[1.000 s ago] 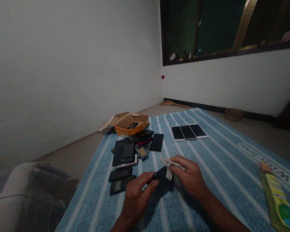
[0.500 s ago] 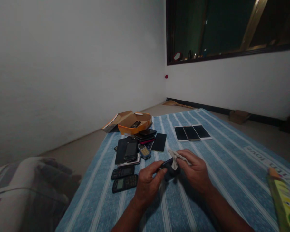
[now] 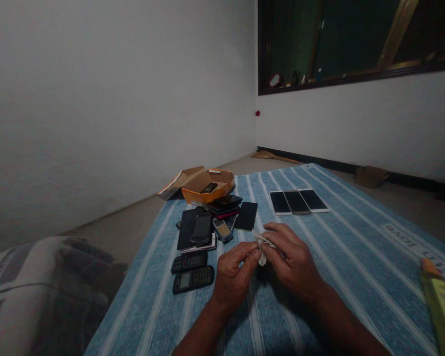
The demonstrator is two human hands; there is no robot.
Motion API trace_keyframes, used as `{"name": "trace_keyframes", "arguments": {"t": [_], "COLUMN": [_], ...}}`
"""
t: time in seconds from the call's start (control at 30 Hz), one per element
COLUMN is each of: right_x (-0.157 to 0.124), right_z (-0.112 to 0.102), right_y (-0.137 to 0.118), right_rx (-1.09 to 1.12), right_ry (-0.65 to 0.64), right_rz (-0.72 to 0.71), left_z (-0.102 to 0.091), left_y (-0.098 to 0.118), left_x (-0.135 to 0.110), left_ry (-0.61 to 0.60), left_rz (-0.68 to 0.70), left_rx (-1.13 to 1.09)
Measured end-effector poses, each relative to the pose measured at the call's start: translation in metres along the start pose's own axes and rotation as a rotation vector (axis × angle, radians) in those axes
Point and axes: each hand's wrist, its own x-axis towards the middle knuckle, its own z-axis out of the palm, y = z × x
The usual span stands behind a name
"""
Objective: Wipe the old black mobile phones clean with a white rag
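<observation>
My left hand (image 3: 234,277) and my right hand (image 3: 292,262) meet over the middle of a blue striped mat (image 3: 348,257). The right hand's fingers are closed on a crumpled white cloth (image 3: 260,243). My left hand's fingers are curled against the cloth around a small black phone (image 3: 258,271); only a dark sliver of it shows between the hands. Just beyond the hands lies a heap of dark phones (image 3: 202,228). Two black keypad phones (image 3: 193,270) lie side by side left of my left hand.
Three smartphones (image 3: 298,201) lie in a row farther back on the mat. An open orange box (image 3: 207,184) with a phone inside sits at the mat's far left corner. A green-yellow carton (image 3: 443,309) lies at the right edge, a striped bundle (image 3: 40,291) at the left.
Both hands have drawn closer together and slightly up the mat. The black phone, plainly visible before, is now almost covered by the fingers and cloth. The camera has tilted a little.
</observation>
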Motion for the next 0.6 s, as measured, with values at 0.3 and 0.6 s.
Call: {"name": "trace_keyframes", "arguments": {"t": [0.3,0.6], "right_x": [0.002,0.009], "right_z": [-0.011,-0.030], "right_y": [0.009,0.022], "right_rx": [0.000,0.121], "right_ry": [-0.145,-0.208], "right_rz": [-0.084,0.078], "left_z": [0.000,0.001], "left_y": [0.005,0.008], "left_x": [-0.001,0.001], "left_ry": [-0.036,-0.055], "left_rz": [0.012,0.064], "left_rx": [0.019,0.053]}}
